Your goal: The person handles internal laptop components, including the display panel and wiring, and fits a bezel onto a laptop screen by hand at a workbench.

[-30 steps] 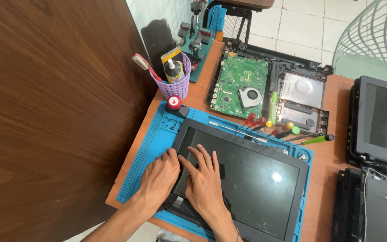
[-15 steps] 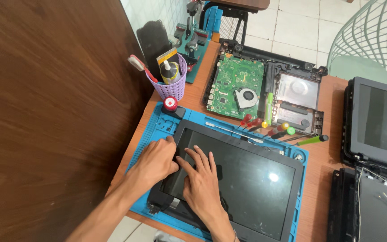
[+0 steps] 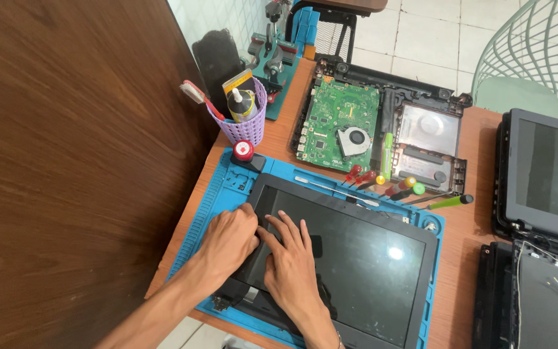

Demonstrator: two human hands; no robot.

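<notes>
Head view. Pressing down on a laptop screen (image 3: 350,258) with both hands: left hand (image 3: 227,242) curling its fingers over the panel's near-left edge, right hand (image 3: 292,262) lying flat with fingers spread on the dark glass, gripping nothing. Screen lying on a blue mat (image 3: 217,194), glossy black, rectangular, stretching away to the right of the fingers.

Beyond the fingertips, standing near the wall: one lilac mesh cup (image 3: 247,126), round and perforated, holding a toothbrush (image 3: 195,95), a small bottle (image 3: 241,103) and a flat yellow-edged card. Just below it, one red button-like disc (image 3: 243,150) sitting on a black base at the mat's corner.

Past the screen's far edge, lying in a row: several screwdrivers (image 3: 366,178) with red, yellow and green handles, exact count unclear. Further off, resting open: one laptop base (image 3: 382,129), its green circuit board (image 3: 337,123) and round fan exposed.

Well to the right of the fingers, sitting on the wooden table (image 3: 469,226): two more dark laptops (image 3: 544,174), stacked partly out of frame.
</notes>
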